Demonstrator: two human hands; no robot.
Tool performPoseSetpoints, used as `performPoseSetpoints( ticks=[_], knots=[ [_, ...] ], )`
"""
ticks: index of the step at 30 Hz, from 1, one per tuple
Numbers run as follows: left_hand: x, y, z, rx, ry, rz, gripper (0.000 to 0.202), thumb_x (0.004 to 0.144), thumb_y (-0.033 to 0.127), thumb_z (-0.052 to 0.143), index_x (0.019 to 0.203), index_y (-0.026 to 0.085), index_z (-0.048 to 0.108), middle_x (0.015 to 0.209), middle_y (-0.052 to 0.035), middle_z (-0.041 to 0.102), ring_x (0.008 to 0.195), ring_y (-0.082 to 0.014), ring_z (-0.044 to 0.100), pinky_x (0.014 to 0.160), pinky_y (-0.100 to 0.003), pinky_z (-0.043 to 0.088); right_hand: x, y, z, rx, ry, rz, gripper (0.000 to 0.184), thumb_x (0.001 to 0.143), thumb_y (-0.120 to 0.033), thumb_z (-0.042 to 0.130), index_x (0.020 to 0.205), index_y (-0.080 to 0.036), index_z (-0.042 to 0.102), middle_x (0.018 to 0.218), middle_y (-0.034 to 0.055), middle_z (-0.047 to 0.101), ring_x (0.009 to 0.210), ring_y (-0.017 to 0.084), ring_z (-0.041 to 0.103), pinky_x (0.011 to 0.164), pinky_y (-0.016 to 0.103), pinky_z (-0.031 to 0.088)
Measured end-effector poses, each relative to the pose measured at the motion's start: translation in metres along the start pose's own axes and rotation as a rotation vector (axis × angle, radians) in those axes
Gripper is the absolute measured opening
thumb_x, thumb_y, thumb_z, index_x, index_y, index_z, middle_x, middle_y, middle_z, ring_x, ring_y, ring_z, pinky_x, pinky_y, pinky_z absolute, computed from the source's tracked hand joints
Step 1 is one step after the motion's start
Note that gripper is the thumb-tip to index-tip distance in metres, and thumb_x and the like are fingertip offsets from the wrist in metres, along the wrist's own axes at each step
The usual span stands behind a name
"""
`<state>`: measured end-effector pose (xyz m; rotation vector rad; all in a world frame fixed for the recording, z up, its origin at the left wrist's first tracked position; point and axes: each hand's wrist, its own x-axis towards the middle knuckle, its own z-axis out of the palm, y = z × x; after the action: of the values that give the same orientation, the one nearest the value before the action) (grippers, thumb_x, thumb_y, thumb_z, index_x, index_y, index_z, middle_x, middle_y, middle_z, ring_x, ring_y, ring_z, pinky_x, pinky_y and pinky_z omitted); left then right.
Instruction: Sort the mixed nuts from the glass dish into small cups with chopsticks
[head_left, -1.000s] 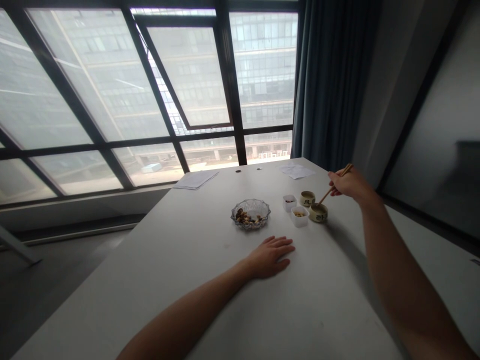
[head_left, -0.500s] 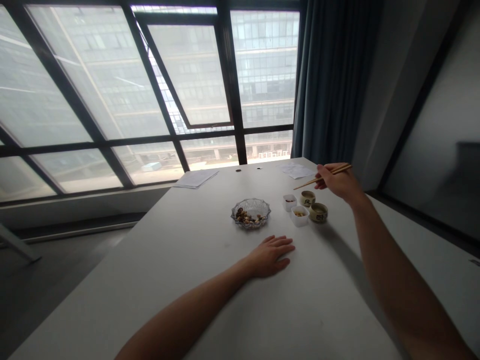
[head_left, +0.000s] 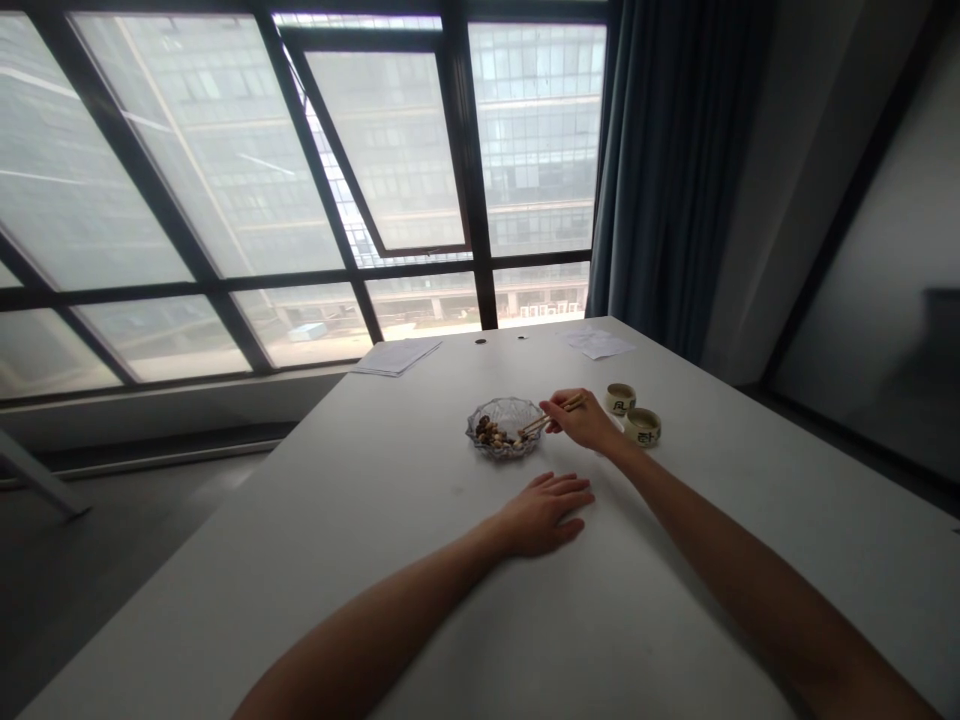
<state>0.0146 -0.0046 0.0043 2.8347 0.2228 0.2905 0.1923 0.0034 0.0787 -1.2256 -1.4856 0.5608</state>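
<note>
My right hand (head_left: 581, 418) is closed around a pair of wooden chopsticks (head_left: 541, 422). Their tips reach down into a clear glass bowl (head_left: 504, 449) that holds a mix of nuts (head_left: 491, 433) in brown and pale tones. Whether the tips pinch a nut is too small to tell. Flat on the white table (head_left: 360, 480), my left hand (head_left: 546, 512) rests with its fingers stretched out, nearer to me than the bowl. Behind my right hand, the small white containers are almost wholly hidden.
Two small ceramic cups with dark characters, a far cup (head_left: 620, 398) and a near cup (head_left: 643, 427), stand right of my right hand. Papers (head_left: 396, 357) lie at the back left and a crumpled sheet (head_left: 598, 343) at the back right. Windows and a dark curtain (head_left: 667, 180) border the table.
My right hand has moved left and down with the chopsticks, from above the cups to the glass bowl. It now covers the white containers. My left hand stays in place.
</note>
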Motion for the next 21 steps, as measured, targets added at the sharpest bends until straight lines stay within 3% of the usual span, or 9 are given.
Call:
performPoseSetpoints(
  ticks=[6, 13, 17, 21],
  knots=[
    [0.0, -0.001, 0.002, 0.005, 0.007, 0.005, 0.05, 0.095, 0.04, 0.047, 0.144, 0.032, 0.042, 0.153, -0.002, 0.041, 0.142, -0.0219, 0.036, 0.119, -0.044, 0.022, 0.003, 0.021, 0.007, 0.032, 0.004, 0.0, 0.042, 0.083, -0.056, 0.064, 0.066, -0.018, 0.06, 0.058, 0.0044, 0.068, 0.059, 0.023, 0.072, 0.051, 0.027, 0.056],
    [0.0, -0.002, 0.002, 0.015, 0.001, 0.005, 0.05, 0.096, 0.041, 0.046, 0.144, 0.032, 0.041, 0.154, -0.0022, 0.041, 0.142, -0.0219, 0.036, 0.119, -0.043, 0.022, 0.002, 0.029, 0.012, -0.046, 0.03, -0.022, 0.046, 0.087, -0.058, 0.057, 0.062, -0.02, 0.057, 0.059, 0.0058, 0.07, 0.059, 0.023, 0.072, 0.054, 0.028, 0.057],
    [0.0, -0.001, 0.002, 0.006, -0.001, 0.001, 0.049, 0.096, 0.041, 0.046, 0.144, 0.032, 0.042, 0.154, -0.0022, 0.04, 0.142, -0.0219, 0.036, 0.119, -0.043, 0.021, 0.003, 0.023, 0.01, -0.038, 0.076, -0.022, 0.049, 0.086, -0.061, 0.057, 0.063, -0.018, 0.059, 0.059, 0.0072, 0.07, 0.058, 0.024, 0.072, 0.052, 0.028, 0.057],
    [-0.001, -0.001, 0.001, -0.002, 0.001, -0.005, 0.05, 0.096, 0.041, 0.046, 0.144, 0.032, 0.042, 0.154, -0.0023, 0.04, 0.143, -0.0213, 0.035, 0.119, -0.043, 0.02, 0.007, 0.002, -0.011, 0.007, 0.158, -0.025, 0.047, 0.084, -0.061, 0.062, 0.068, -0.017, 0.065, 0.065, 0.0086, 0.072, 0.061, 0.024, 0.073, 0.052, 0.027, 0.059]
  ],
)
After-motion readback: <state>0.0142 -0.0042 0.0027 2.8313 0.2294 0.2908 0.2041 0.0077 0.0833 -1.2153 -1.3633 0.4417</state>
